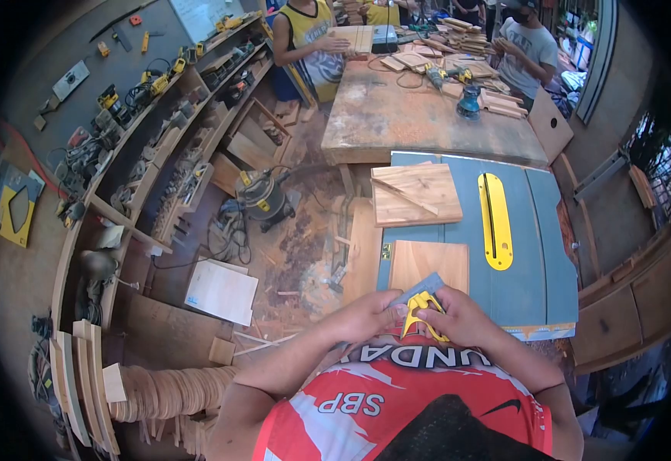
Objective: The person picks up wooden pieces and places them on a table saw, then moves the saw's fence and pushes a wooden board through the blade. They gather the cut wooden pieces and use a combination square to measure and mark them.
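Note:
Close to my chest, both hands are on a yellow-and-grey hand tool that looks like a staple gun (422, 301). My right hand (458, 313) wraps round its yellow handle. The fingers of my left hand (370, 316) close on the other end of its grey body. Just beyond the tool, a square wooden board (429, 263) lies flat on the blue-grey table saw top (539, 284), partly overlapped by my hands. Farther off is another wooden board (428, 192) with a thin wood strip (405, 196) lying diagonally on it.
A yellow saw insert (494, 223) is set in the saw top. Behind it, a large workbench (405, 115) bears drills (435, 74) and stacked wood pieces (466, 37). Two people stand around it, holding boards. Tool shelves (143, 154), a shop vacuum (261, 196) and wood scraps lie left.

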